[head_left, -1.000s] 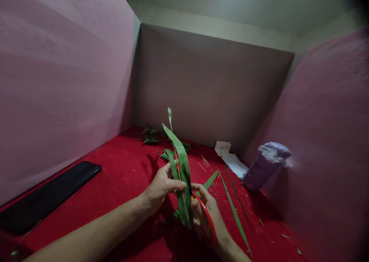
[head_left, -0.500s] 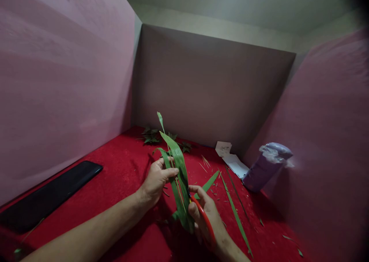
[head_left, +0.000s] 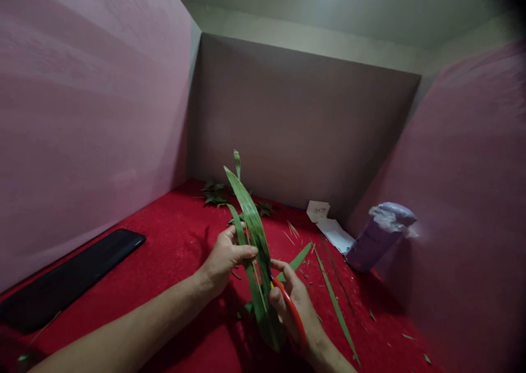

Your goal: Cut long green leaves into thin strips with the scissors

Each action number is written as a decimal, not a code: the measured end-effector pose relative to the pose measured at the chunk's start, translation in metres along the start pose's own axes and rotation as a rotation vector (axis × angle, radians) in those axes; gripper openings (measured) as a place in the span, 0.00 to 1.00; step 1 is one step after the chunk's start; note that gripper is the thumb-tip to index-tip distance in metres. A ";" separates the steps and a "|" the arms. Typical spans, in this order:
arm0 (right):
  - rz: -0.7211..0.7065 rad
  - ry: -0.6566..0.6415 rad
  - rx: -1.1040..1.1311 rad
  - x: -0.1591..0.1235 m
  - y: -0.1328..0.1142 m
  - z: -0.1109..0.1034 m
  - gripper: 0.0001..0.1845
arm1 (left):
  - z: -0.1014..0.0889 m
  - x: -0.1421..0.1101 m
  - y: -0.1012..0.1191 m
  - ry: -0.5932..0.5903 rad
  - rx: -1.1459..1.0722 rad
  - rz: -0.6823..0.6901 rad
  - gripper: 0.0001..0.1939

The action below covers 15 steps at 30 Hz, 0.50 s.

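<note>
My left hand [head_left: 225, 257] pinches long green leaves [head_left: 249, 211] between thumb and fingers, with the broad blade rising above the hand and its lower end hanging toward me. A thin pale strip runs along the leaves below my thumb. In my right hand [head_left: 302, 302] is a pair of scissors [head_left: 295, 314] with red-orange handles. Their dark blades lie against the right edge of the broad leaf, partly hidden by it, so I cannot tell how far they are through it.
On the red cloth [head_left: 172, 219] lie a long cut leaf [head_left: 335, 302], thin sticks [head_left: 293, 230], leaf scraps and dark leafy sprigs [head_left: 214, 193]. White papers [head_left: 336, 235] and a purple pack [head_left: 376, 239] stand at right, a black slab [head_left: 74, 274] at left. Pink panels rise around.
The leaves have tilted and swung slightly, and the broad tip now stands higher. My left thumb has shifted a little right and down. The scissors stay close to the leaf edge.
</note>
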State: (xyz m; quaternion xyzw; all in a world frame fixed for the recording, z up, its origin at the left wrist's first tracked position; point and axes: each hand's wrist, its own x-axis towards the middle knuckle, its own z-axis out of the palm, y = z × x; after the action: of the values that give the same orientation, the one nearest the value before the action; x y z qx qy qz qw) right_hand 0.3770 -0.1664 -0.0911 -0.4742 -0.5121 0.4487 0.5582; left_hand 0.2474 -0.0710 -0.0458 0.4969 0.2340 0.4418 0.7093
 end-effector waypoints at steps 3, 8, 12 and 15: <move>0.019 -0.001 0.026 0.000 0.000 0.002 0.40 | -0.001 -0.001 -0.002 -0.028 0.011 -0.013 0.19; 0.007 0.018 0.023 0.001 0.004 0.001 0.38 | 0.001 -0.004 -0.004 -0.081 0.031 -0.016 0.18; -0.013 0.038 0.003 0.002 0.005 -0.001 0.36 | 0.003 -0.006 -0.006 -0.102 0.047 -0.039 0.18; -0.045 0.054 -0.015 0.002 0.000 -0.001 0.36 | 0.003 -0.007 -0.005 -0.095 0.037 -0.030 0.21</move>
State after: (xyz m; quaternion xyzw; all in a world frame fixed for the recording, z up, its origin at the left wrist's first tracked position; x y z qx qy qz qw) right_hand 0.3779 -0.1644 -0.0910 -0.4785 -0.5108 0.4194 0.5782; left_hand 0.2484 -0.0795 -0.0495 0.5268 0.2153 0.4026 0.7170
